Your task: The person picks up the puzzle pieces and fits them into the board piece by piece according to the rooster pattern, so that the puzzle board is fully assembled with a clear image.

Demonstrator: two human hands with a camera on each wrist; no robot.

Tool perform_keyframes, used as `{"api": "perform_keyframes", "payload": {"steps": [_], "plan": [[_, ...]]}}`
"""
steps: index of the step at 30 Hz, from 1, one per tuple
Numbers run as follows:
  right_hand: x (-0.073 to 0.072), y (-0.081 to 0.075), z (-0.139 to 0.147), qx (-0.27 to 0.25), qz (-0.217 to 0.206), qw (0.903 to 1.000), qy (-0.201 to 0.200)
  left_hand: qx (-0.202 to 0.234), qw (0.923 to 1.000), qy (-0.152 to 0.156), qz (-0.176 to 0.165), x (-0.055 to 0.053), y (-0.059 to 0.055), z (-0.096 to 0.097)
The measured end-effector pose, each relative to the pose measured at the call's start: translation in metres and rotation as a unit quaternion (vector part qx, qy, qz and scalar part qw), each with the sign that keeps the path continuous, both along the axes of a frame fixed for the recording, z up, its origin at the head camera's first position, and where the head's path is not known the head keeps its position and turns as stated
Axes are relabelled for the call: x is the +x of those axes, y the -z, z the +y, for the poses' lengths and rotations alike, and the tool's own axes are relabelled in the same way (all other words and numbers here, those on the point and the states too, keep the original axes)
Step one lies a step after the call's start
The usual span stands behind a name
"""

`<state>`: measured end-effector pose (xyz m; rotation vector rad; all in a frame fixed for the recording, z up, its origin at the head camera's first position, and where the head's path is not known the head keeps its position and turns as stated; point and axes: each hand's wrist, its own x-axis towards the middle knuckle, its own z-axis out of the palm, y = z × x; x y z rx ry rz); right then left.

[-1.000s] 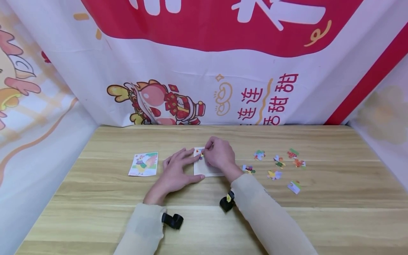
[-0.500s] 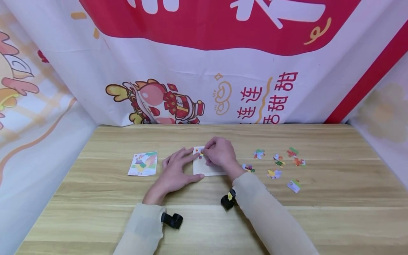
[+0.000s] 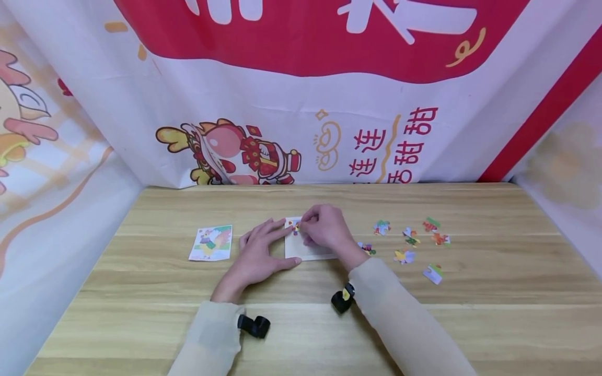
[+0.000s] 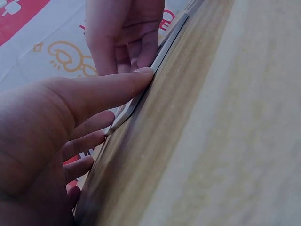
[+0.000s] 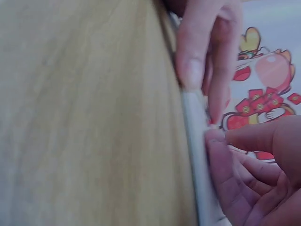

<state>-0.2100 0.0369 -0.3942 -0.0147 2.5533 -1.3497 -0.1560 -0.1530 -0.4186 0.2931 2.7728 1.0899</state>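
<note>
A white puzzle board (image 3: 293, 249) lies on the table between the hands, with a small colourful puzzle piece (image 3: 296, 228) near its upper left. My left hand (image 3: 261, 253) steadies the board with spread, mostly straight fingers. Its thumb rests at the lower left corner, and the thumb also touches the board's edge (image 4: 165, 52) in the left wrist view. Above the board, my right hand (image 3: 326, 228) has thumb and index fingertips pinched together at the piece. Those fingertips mostly hide it, and in the right wrist view they meet just over the board's edge (image 5: 195, 136).
Several loose puzzle pieces (image 3: 409, 237) are scattered right of the board, one partly behind the right wrist. A square picture card (image 3: 211, 243) with a cartoon character lies to the left. A printed cloth (image 3: 282, 94) hangs behind the wooden table (image 3: 155, 292).
My right hand has shifted very slightly, its wrist and sleeve moving a little to the right, while the fingertips stay at the piece. My left hand and the board look still.
</note>
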Motion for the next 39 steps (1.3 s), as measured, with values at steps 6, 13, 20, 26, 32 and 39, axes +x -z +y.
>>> {"api": "perform_keyframes", "payload": {"steps": [6,13,20,26,32,39], "plan": [[0.012,-0.007,0.015,0.002,0.037,0.9989,-0.030,0.003,1.0000,-0.006,-0.002,0.001,0.000,0.001],[0.025,-0.013,0.043,-0.026,0.047,0.9980,-0.032,-0.008,0.9999,-0.005,-0.004,0.001,0.000,0.000],[0.029,-0.019,0.077,-0.022,0.052,0.9980,-0.029,-0.022,0.9998,0.003,-0.002,0.002,0.001,-0.001],[0.028,-0.026,0.108,-0.014,0.050,0.9986,-0.004,-0.026,0.9996,0.007,0.003,0.002,0.001,0.000],[0.028,-0.027,0.136,-0.011,0.041,0.9989,0.022,-0.026,0.9996,0.004,0.003,0.001,0.001,0.000],[0.026,-0.026,0.171,-0.006,0.027,0.9975,0.065,-0.022,0.9997,0.003,-0.003,0.000,0.000,0.000]]}}
